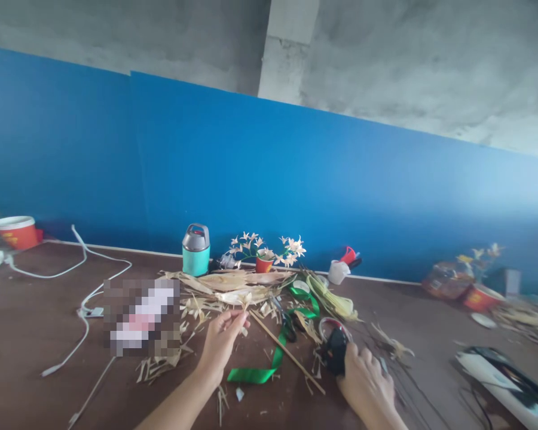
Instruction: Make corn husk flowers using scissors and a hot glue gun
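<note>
My left hand [222, 340] is closed in a pinch, holding a small pale flower [246, 300] that looks made of dried corn husk. My right hand [367, 379] is low on the right with its fingers curled. It touches the edge of a black object [335, 351] whose kind I cannot make out; what lies under the fingers is hidden. A roll with a clear and red rim [330, 326] lies just behind it. Between the hands are a thin stick [291, 355], a green ribbon [253, 375] and dark-handled scissors [289, 327].
Dried husks [237, 282] and scraps cover the table's middle. Behind them stand a teal lidded container [196, 260], a red pot [264, 263] of husk flowers and a white cup [338, 272]. White cables [87, 298] run along the left. A blue partition [251, 173] closes the back.
</note>
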{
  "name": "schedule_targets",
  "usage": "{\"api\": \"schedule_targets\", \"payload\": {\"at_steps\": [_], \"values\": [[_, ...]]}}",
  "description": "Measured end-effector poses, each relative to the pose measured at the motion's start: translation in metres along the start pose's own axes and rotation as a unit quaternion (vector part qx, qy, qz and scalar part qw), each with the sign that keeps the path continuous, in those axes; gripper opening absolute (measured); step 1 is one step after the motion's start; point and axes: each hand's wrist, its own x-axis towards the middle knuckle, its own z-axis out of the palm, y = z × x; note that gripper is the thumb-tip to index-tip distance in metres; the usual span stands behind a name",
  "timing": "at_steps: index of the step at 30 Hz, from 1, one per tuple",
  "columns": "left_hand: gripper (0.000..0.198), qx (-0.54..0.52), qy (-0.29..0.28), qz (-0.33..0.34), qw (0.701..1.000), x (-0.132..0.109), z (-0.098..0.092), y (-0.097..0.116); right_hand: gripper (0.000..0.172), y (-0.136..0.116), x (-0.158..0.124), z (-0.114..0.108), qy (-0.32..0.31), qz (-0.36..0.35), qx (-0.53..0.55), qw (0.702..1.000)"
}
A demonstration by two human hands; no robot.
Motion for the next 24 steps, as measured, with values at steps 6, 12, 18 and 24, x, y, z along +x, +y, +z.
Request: {"api": "schedule_targets", "payload": {"at_steps": [6, 12, 18, 24], "values": [[0.037, 0.013, 0.001, 0.013, 1.000, 0.003, -0.001, -0.004, 0.024, -0.001, 0.013, -0.008, 0.062, 0.018, 0.082, 0.995], [0.038, 0.014, 0.011, 0.025, 1.000, 0.008, -0.001, -0.010, 0.005, -0.046, 0.012, -0.037, 0.220, -0.208, 0.367, 0.879], [0.031, 0.010, 0.016, 0.022, 1.000, 0.008, -0.001, -0.011, 0.013, -0.103, -0.009, -0.038, 0.083, -0.344, 0.472, 0.807], [0.031, 0.025, 0.016, 0.016, 0.999, 0.005, 0.000, -0.012, 0.017, -0.111, -0.006, -0.019, 0.080, -0.322, 0.486, 0.808]]}}
